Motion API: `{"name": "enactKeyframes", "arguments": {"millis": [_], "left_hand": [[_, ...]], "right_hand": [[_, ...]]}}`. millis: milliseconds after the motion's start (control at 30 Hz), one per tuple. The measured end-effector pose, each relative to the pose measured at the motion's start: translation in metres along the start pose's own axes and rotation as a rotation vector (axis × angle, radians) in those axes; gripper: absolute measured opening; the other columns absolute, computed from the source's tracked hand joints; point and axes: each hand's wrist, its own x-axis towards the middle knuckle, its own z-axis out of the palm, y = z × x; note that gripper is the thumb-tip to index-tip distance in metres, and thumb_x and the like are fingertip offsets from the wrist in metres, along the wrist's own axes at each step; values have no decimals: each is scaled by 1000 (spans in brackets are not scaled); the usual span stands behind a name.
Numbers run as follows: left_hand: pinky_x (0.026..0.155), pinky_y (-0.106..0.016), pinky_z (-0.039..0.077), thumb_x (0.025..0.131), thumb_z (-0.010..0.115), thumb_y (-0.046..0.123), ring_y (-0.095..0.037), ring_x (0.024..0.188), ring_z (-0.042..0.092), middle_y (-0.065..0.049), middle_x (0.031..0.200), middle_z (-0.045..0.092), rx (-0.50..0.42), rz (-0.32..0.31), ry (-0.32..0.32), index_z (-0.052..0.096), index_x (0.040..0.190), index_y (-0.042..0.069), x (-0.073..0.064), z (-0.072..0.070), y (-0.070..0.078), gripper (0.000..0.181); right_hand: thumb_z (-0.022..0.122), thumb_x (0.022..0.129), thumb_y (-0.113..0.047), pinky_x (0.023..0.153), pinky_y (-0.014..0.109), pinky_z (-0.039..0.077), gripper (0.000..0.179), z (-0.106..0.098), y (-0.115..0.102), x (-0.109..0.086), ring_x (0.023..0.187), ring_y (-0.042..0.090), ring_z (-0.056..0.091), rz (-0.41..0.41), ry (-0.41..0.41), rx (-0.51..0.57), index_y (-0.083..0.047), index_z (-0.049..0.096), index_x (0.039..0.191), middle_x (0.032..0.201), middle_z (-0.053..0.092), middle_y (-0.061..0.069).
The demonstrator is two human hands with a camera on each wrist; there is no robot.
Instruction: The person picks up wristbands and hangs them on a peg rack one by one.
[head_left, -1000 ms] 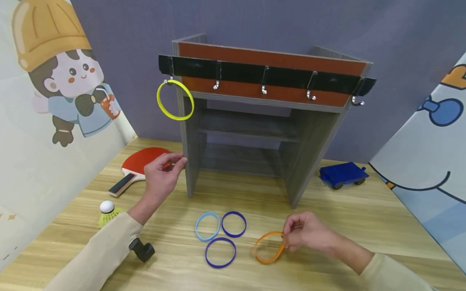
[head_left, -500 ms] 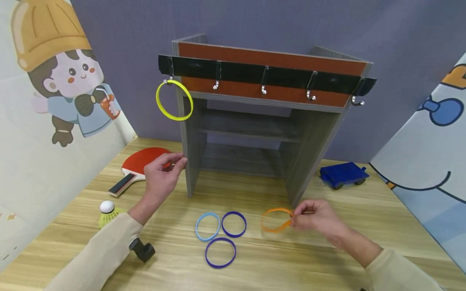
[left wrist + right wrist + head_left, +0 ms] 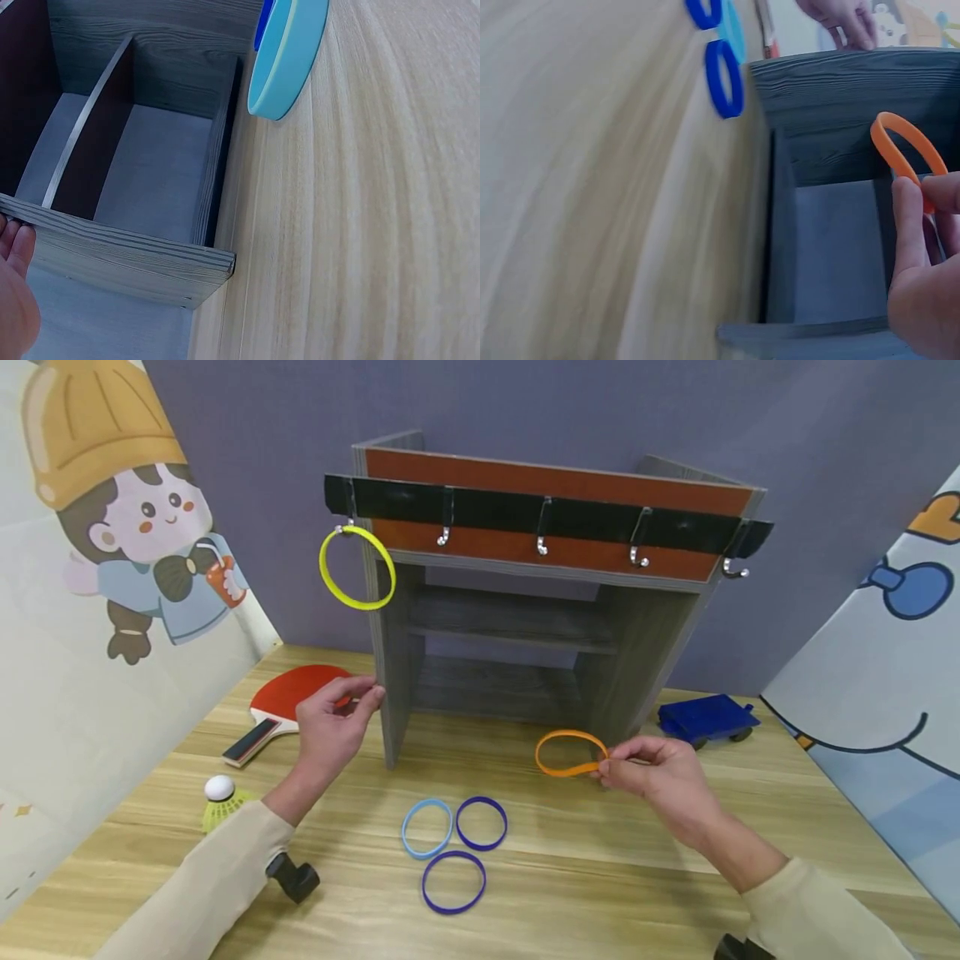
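Observation:
My right hand [image 3: 651,770] pinches an orange ring [image 3: 570,752] at its right edge and holds it above the table in front of the grey shelf unit [image 3: 525,635]; the right wrist view shows the orange ring [image 3: 907,150] between thumb and fingers [image 3: 911,225]. My left hand [image 3: 333,718] rests against the shelf unit's left side panel, fingers loosely curled and holding nothing; only its edge [image 3: 15,292] shows at the panel. A yellow ring [image 3: 357,567] hangs on the leftmost hook of the black hook rail [image 3: 547,518]. A light blue ring [image 3: 427,827] and two dark blue rings [image 3: 482,822] [image 3: 453,882] lie on the table.
A red table tennis paddle [image 3: 288,697] and a shuttlecock [image 3: 221,797] lie at the left. A blue toy cart [image 3: 705,718] stands at the right, behind the shelf's side. Cartoon panels flank the wooden table [image 3: 600,893]. The other hooks [image 3: 542,545] hold nothing.
My right hand has lifted the orange ring off the table and carried it up and away from me toward the shelf unit. The left hand has stayed put.

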Motion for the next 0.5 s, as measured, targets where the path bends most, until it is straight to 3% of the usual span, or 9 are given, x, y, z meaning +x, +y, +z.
{"name": "enactKeyframes", "arguments": {"millis": [500], "left_hand": [[62,-19,54,74,71,-18,-8,68,66,-23,80,66,5,5,10,67,89,-15,0,1,0,16]], "right_hand": [[62,85,13,76,31,55,15,18,-36,18,82,25,69,-118,9,298,0,68,81,85,68,13]]}}
